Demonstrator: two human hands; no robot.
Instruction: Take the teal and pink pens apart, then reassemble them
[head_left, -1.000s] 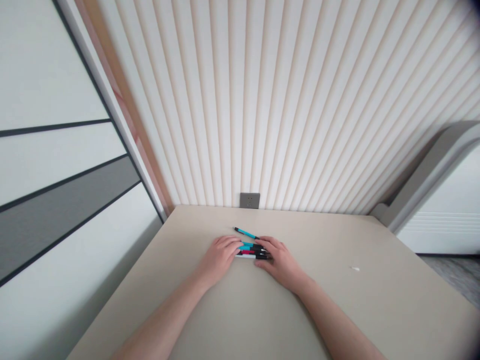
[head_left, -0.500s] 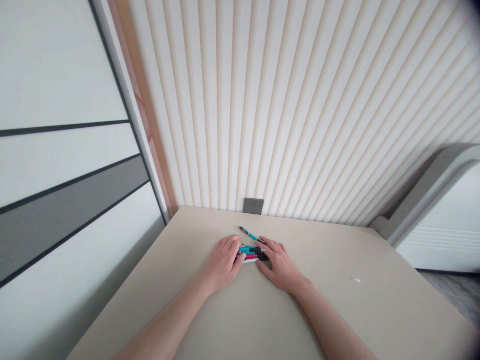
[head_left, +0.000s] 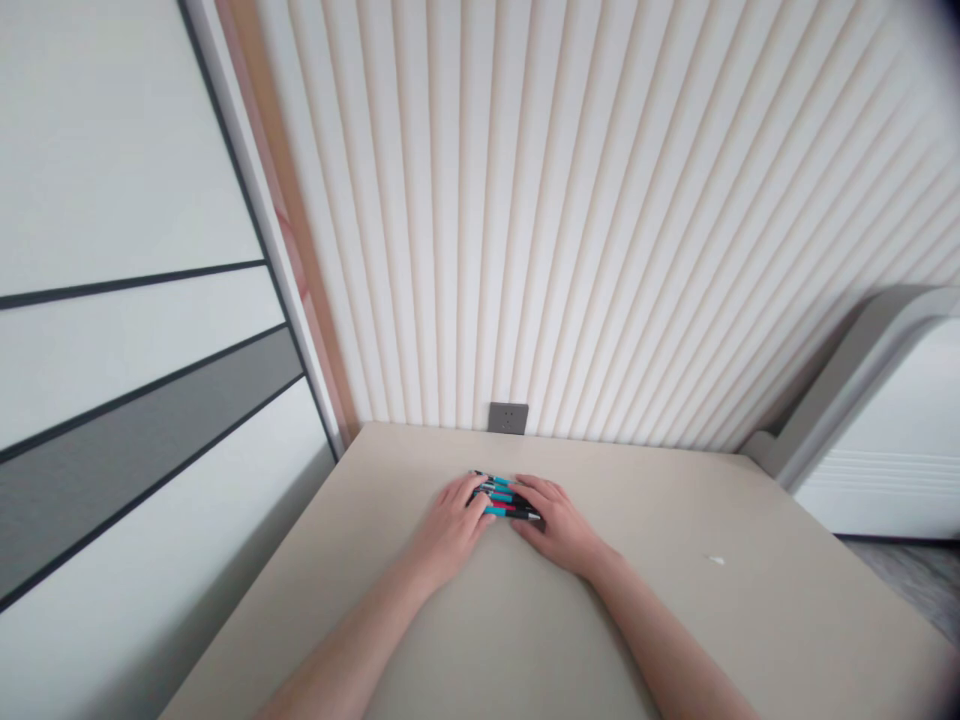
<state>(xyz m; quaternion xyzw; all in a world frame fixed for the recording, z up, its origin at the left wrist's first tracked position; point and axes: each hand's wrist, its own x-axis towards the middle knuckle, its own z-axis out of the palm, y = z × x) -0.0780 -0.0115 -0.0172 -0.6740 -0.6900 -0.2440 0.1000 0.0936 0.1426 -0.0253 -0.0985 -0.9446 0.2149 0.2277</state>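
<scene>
Several pens (head_left: 501,497) lie side by side on the beige table, roughly crosswise to me. Blue and black barrels show, with a red or pink one among them. My left hand (head_left: 451,527) is closed around their left ends, fingers curled over the far side and thumb on the near side. Around the right ends my right hand (head_left: 558,524) is closed in the same way. The nearest pen, blue and black, has its silver tip pointing right. Both hands cover parts of the pens, so the full lengths are hidden.
A small white scrap (head_left: 715,560) lies on the table (head_left: 637,640) to the right. Behind it rises a ribbed cream wall with a dark socket (head_left: 508,418). A white and grey cabinet (head_left: 165,400) stands left, and a grey-white headboard-like panel (head_left: 885,420) right.
The blue pen that lay slanted beyond the hands is now alongside the others between them. A blue and black pen now lies on the near side of the group. The view has shifted slightly.
</scene>
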